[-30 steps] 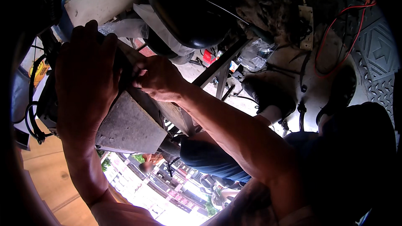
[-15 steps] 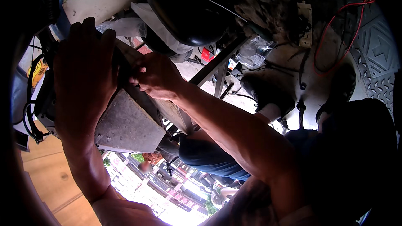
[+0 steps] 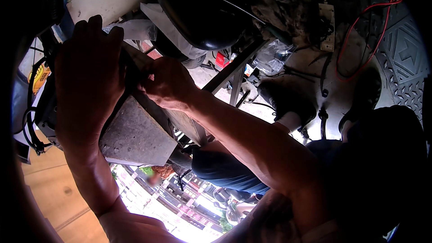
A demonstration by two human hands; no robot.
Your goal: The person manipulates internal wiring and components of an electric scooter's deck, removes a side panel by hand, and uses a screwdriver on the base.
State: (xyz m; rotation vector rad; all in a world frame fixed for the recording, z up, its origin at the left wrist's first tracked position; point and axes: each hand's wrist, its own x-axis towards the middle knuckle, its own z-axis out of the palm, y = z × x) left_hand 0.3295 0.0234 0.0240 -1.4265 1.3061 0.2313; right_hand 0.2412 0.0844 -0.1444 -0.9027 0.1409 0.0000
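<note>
My left hand [image 3: 87, 78] is in deep shadow at the left, its back toward me and its fingers bent over something dark. What it grips is hidden. Close to its right, my right hand [image 3: 167, 83] has its fingers curled together against a dark, narrow part between the two hands. Whatever sits in those fingers is too dark to make out. Just below both hands is the corner of a worn grey bench top [image 3: 139, 135], with a dark gap between it and my left wrist.
A black rounded, padded-looking shape [image 3: 202, 9] stands beyond my hands. A screwdriver [image 3: 243, 10], a clear plastic bag [image 3: 272, 58] and a red box [image 3: 221, 59] lie farther right. A power strip [image 3: 327, 29] and a looped red cable [image 3: 339, 56] are near my feet.
Both hands stay in the same place, with only a slight shift of the left hand to the left. The right fingers have turned a little and bunch closer.
</note>
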